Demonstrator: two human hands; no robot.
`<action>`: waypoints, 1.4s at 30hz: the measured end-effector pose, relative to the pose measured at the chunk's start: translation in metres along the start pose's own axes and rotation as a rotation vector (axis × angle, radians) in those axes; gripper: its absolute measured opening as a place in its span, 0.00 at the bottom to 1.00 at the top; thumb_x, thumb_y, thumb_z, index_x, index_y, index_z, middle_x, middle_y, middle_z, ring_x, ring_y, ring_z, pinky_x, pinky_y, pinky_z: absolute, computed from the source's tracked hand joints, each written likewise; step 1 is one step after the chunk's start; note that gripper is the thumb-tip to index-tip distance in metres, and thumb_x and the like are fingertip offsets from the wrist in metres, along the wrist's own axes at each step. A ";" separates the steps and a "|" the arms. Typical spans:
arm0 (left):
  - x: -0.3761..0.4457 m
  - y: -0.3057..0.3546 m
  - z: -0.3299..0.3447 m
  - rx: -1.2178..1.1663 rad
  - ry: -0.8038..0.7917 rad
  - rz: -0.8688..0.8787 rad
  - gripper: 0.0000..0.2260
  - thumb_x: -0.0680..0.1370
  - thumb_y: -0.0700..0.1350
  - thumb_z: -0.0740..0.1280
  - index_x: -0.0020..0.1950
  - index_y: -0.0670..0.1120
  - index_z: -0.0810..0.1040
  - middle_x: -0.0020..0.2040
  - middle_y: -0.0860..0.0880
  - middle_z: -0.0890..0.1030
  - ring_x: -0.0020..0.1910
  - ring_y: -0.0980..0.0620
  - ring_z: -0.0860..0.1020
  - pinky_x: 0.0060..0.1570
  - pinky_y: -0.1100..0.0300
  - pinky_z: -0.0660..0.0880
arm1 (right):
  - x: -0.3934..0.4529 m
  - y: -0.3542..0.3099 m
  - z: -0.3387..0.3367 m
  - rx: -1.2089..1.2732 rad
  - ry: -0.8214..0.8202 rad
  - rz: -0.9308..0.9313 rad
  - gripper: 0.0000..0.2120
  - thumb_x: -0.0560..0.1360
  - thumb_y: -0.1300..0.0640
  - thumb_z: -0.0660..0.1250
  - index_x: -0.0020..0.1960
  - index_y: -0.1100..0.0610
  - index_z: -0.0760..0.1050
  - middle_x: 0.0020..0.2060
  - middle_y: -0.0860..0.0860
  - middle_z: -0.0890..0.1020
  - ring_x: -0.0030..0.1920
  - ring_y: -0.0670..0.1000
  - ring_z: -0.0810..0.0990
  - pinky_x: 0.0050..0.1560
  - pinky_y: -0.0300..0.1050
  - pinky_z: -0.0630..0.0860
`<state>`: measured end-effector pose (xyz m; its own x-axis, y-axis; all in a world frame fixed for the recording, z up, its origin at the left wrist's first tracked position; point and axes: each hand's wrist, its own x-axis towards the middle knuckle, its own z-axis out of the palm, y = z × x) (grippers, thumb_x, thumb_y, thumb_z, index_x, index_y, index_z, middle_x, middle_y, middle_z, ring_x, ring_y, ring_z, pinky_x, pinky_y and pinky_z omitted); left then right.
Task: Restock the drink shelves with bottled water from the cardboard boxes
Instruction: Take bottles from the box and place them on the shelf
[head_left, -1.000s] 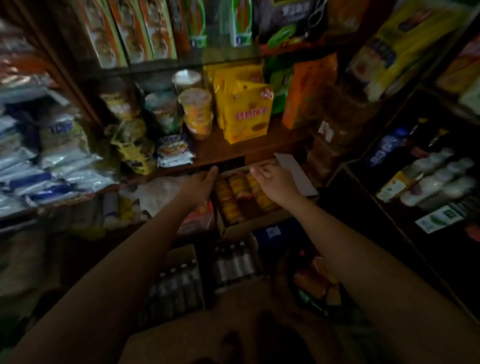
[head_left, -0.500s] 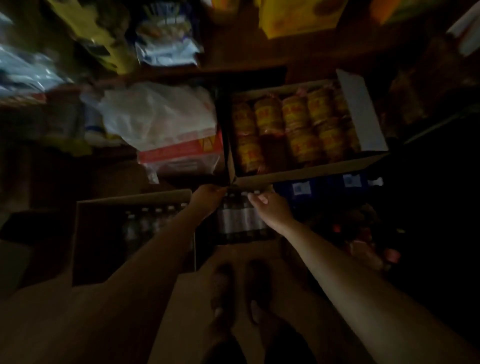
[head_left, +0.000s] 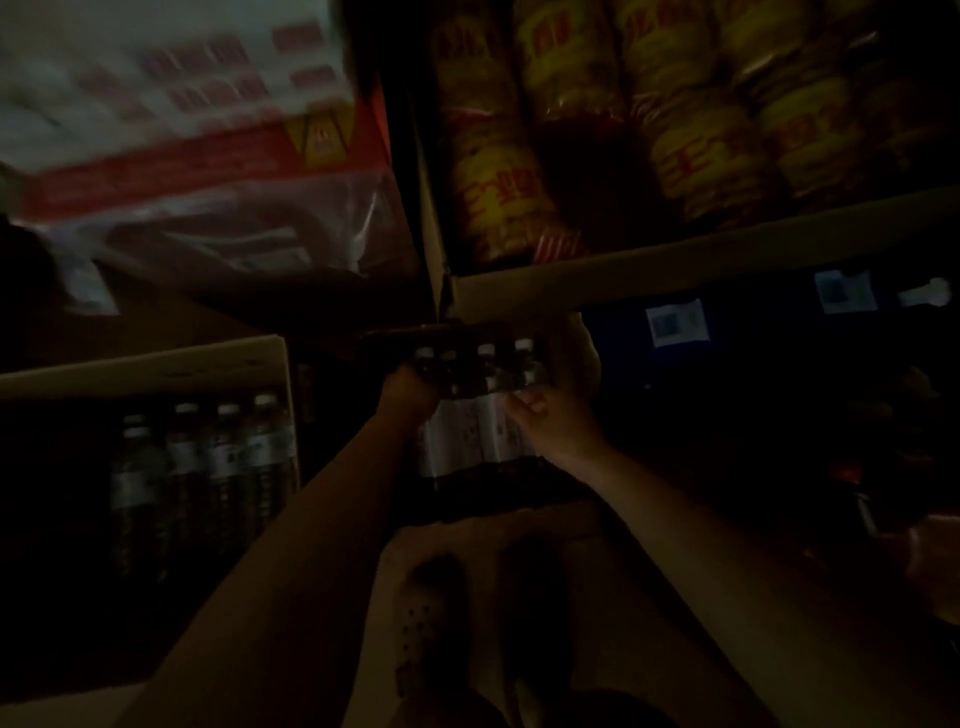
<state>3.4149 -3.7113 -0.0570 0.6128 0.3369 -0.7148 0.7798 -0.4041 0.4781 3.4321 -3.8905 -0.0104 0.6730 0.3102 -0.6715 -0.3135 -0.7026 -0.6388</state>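
The view is very dark. A row of water bottles (head_left: 485, 364) with white caps stands in a box on the floor, under a shelf box's corner. My left hand (head_left: 408, 392) is closed around the leftmost bottle's neck. My right hand (head_left: 550, 423) has its fingers curled against the rightmost bottle; the dim light hides whether it grips. To the left, an open cardboard box (head_left: 156, 364) holds several more upright water bottles (head_left: 223, 452).
Directly above the hands an open cardboard box (head_left: 649, 270) of yellow snack packs (head_left: 498, 182) overhangs. A red and white plastic bag (head_left: 208, 156) lies at upper left. Dark blue packs (head_left: 737, 338) with white labels are on the right. My feet (head_left: 431, 597) stand on cardboard below.
My head has tilted down and moved in closer, from the snack shelves to the floor boxes. Both hands came down from the snack box to the bottles in the middle box.
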 end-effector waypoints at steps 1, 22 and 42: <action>0.010 -0.006 0.007 -0.052 0.019 -0.049 0.18 0.81 0.41 0.59 0.70 0.36 0.68 0.69 0.37 0.71 0.67 0.38 0.70 0.66 0.49 0.67 | 0.008 0.005 0.002 0.012 -0.003 -0.001 0.11 0.78 0.44 0.62 0.38 0.43 0.73 0.49 0.51 0.83 0.55 0.53 0.79 0.61 0.55 0.73; -0.005 -0.025 0.003 -0.129 0.027 0.095 0.38 0.71 0.47 0.75 0.73 0.40 0.58 0.65 0.39 0.73 0.63 0.41 0.73 0.64 0.48 0.71 | -0.020 0.003 -0.007 0.137 0.001 0.007 0.12 0.80 0.51 0.61 0.52 0.57 0.80 0.53 0.56 0.81 0.57 0.55 0.78 0.59 0.45 0.73; -0.327 0.326 -0.220 -0.247 -0.167 0.563 0.15 0.71 0.49 0.75 0.54 0.49 0.75 0.49 0.50 0.82 0.47 0.51 0.81 0.34 0.58 0.78 | -0.279 -0.242 -0.202 0.273 -0.095 -0.217 0.33 0.64 0.62 0.79 0.62 0.46 0.67 0.54 0.42 0.77 0.54 0.40 0.77 0.52 0.40 0.77</action>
<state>3.4970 -3.7657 0.4449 0.9249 -0.0151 -0.3800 0.3626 -0.2664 0.8931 3.4557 -3.9364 0.4069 0.6818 0.5006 -0.5334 -0.3466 -0.4211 -0.8382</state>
